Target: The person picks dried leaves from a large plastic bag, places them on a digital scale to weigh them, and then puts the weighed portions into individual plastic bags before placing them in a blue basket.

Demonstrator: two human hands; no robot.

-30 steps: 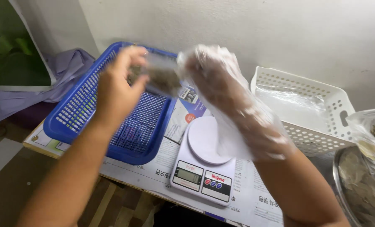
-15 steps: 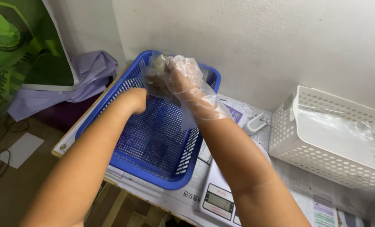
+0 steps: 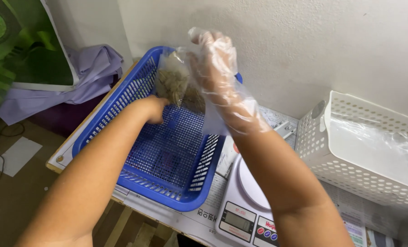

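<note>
Left hand point(image 3: 153, 109) reaches into the blue basket point(image 3: 121, 114), bare, fingers curled under the lower edge of a small clear bag point(image 3: 174, 82) of pale brownish shreds. Right hand point(image 3: 215, 77), wrapped in a loose see-through plastic glove, comes up on the bag's far side, fingers spread upward against it. Whether those gloved fingers pinch the film or only steady it, I cannot tell; the glove blurs every edge.

The bag hangs above the basket's mesh floor, near the back corner by the wall, touching both hands and not resting on anything.

It looks light. The film is thin, soft and crinkly, sagging around its filling, so it probably bends wherever it is pressed. Plastic glove on plastic bag reads as slippery, and the bare hand likely has the surer grip. The best hold seems to be the gathered film at the top or a cupped palm beneath, since squeezing the middle could crush the dry-looking contents.

The bag's mouth is hidden behind the glove, sealed or open unknown. What the shreds are stays unclear. The kitchen scale point(image 3: 245, 206) on the table point(image 3: 135, 201) is half covered by the right forearm, and the white perforated basket point(image 3: 373, 151) runs off frame.
</note>
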